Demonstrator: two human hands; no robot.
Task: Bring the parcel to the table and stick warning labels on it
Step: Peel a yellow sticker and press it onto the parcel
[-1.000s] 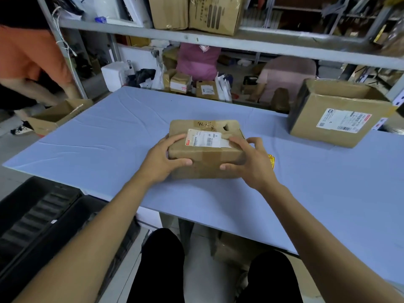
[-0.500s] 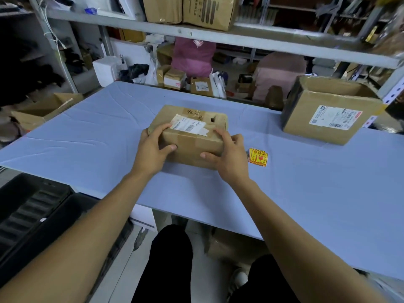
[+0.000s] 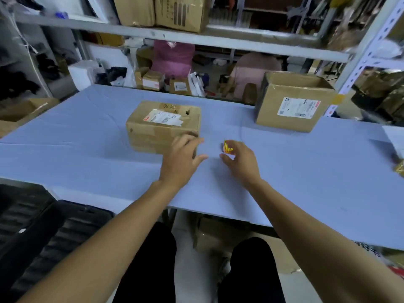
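Left hand [image 3: 182, 157] motion-blurred, covers parcel [image 3: 162, 125] near-right corner. Yellow-red warning label [image 3: 227, 147] blurred, partly behind right hand [image 3: 239, 162]; print unreadable. White sheet [image 3: 395, 138] cut by right edge.

The parcel [image 3: 162, 125] rests on the table [image 3: 306, 171]. The left hand [image 3: 181, 160] hovers empty, fingers spread, at the parcel's near right corner. The right hand [image 3: 240, 162] pinches a yellow-and-red warning label [image 3: 227, 147].

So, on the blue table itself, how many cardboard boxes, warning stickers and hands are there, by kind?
Cardboard boxes: 2, the closed parcel and the open box
Yellow and red warning stickers: 1, at the right hand's fingertips
Hands over the table: 2, left hand and right hand
Total: 5
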